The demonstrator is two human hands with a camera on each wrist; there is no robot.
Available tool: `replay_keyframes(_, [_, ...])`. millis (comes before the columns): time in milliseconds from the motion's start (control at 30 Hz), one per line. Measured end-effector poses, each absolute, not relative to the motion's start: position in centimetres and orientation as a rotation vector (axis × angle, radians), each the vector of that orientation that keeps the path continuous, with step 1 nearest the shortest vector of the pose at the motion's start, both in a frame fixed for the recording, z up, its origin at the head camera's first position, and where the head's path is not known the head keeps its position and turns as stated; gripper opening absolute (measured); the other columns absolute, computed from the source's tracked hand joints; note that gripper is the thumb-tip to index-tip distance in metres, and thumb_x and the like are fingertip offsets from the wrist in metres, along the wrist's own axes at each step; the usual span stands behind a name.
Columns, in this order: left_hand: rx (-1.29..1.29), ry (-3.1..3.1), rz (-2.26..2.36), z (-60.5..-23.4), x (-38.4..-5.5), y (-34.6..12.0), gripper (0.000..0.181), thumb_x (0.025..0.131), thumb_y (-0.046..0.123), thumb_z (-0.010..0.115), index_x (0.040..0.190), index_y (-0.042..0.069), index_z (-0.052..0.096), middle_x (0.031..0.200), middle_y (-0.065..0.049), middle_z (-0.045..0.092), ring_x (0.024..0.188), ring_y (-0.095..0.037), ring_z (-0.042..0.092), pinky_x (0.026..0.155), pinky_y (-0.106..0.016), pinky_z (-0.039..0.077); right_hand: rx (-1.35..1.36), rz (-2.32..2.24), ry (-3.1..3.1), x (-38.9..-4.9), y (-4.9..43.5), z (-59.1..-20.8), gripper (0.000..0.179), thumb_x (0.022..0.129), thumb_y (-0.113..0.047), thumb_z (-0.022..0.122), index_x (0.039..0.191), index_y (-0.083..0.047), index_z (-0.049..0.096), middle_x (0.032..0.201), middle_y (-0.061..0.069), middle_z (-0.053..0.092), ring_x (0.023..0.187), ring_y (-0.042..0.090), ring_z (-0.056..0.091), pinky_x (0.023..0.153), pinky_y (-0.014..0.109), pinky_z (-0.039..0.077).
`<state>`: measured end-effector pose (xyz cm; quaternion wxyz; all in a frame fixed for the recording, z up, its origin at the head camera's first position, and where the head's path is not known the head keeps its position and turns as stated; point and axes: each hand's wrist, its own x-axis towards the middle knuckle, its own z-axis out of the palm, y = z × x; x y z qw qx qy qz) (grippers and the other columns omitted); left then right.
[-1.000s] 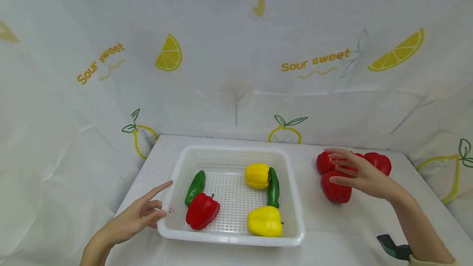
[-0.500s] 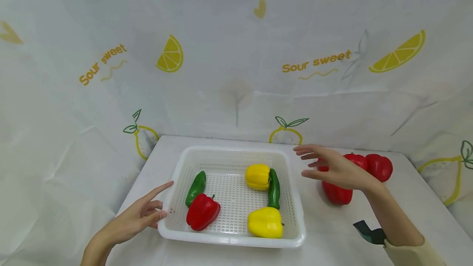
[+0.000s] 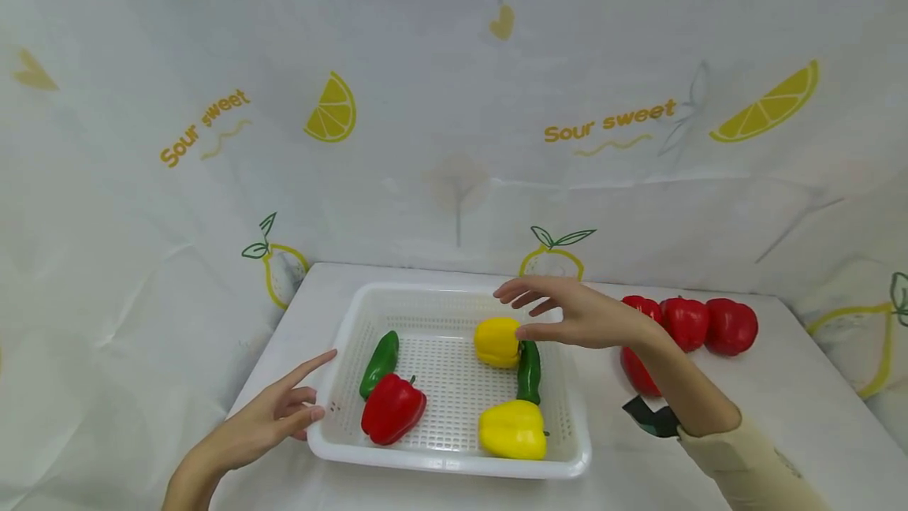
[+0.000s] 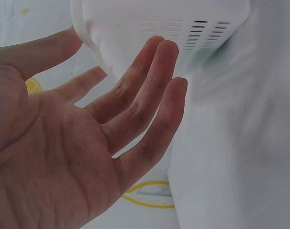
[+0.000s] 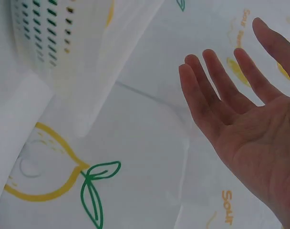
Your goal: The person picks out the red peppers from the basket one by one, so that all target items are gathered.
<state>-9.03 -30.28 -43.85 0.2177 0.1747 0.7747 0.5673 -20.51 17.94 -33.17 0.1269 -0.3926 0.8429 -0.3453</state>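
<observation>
A white plastic basket (image 3: 454,464) stands on the table, holding a red bell pepper (image 3: 393,409), two yellow bell peppers, one at the back (image 3: 496,342) and one in front (image 3: 512,430), and two green peppers, left (image 3: 379,364) and right (image 3: 528,373). My left hand (image 3: 258,420) is at the basket's left side, its fingertips right at the rim and fingers loosely bent. Nothing is in my right hand (image 3: 574,312), which hovers over the basket's back right, overlapping the back yellow pepper and the rim; its fingers are spread in the right wrist view.
Several red bell peppers (image 3: 685,323) lie grouped on the table to the right, one partly hidden behind my right forearm. A white cloth (image 3: 454,101) printed with lemons hangs behind and beside the table (image 3: 752,393).
My right hand has moved left from above the red peppers to over the basket's right side, uncovering the red peppers. The left hand has stayed at the basket's rim.
</observation>
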Motion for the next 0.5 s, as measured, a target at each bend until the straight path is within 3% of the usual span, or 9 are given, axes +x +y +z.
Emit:
replay_keyframes(267, [0.458, 2.160, 1.559, -43.8, -9.1, -30.3, 0.078, 0.113, 0.015, 0.057, 0.175, 0.016, 0.010, 0.133, -0.031, 0.068, 0.111, -0.010, 0.076, 0.088, -0.031, 0.067, -1.219, -0.957, 2.228, -21.1, 13.0, -32.3, 0.047, 0.103, -0.026, 0.075, 0.147, -0.017, 0.061, 0.145, 0.006, 0.069, 0.132, 0.029, 0.069, 0.111, 0.053, 0.059])
replay_keyframes(500, [0.463, 2.161, 1.559, -43.7, -9.1, -30.2, 0.079, 0.112, 0.015, 0.058, 0.175, 0.016, 0.011, 0.132, -0.031, 0.068, 0.111, -0.011, 0.075, 0.088, -0.032, 0.067, -1.266, -0.854, 2.127, -22.6, 8.6, -33.4, 0.048, 0.101, -0.022, 0.076, 0.147, -0.015, 0.062, 0.146, 0.008, 0.068, 0.130, 0.027, 0.070, 0.109, 0.045, 0.061])
